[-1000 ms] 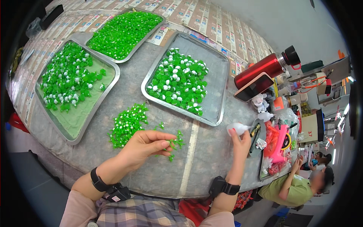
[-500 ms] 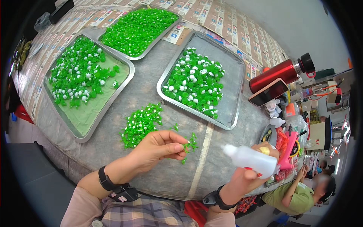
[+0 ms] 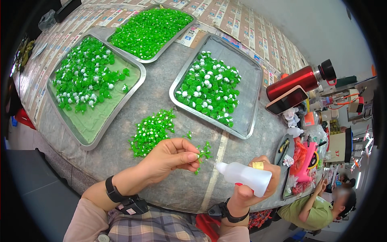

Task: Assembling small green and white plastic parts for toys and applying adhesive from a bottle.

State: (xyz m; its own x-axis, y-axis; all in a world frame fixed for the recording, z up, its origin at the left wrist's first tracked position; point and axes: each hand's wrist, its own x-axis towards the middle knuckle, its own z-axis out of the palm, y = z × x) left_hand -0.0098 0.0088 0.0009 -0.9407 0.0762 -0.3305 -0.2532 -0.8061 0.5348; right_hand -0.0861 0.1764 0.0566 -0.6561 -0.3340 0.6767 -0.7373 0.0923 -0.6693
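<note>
My left hand (image 3: 174, 160) pinches a small green plastic piece (image 3: 199, 158) between thumb and fingertips. A few similar loose pieces (image 3: 206, 150) lie just beyond the fingers. In my right hand (image 3: 244, 200) is a translucent white squeeze bottle (image 3: 246, 176), tilted sideways with its narrow nozzle pointing left at the pinched piece. A small gap separates nozzle and piece. On the grey tabletop beyond my left hand sits a pile of small green pieces with white tips (image 3: 151, 131).
A metal tray (image 3: 174, 97) and a green-lined one (image 3: 139, 82) hold green pieces with white-and-black heads. Behind, another tray (image 3: 177, 34) is full of green pieces. At right are a red flask (image 3: 292, 82), a phone (image 3: 287, 100) and a pink tool (image 3: 305, 163). A person (image 3: 312, 209) sits beyond.
My right hand has brought the squeeze bottle leftward and slightly down, nearer the pinched piece. My left hand stays almost where it was, still holding the piece.
</note>
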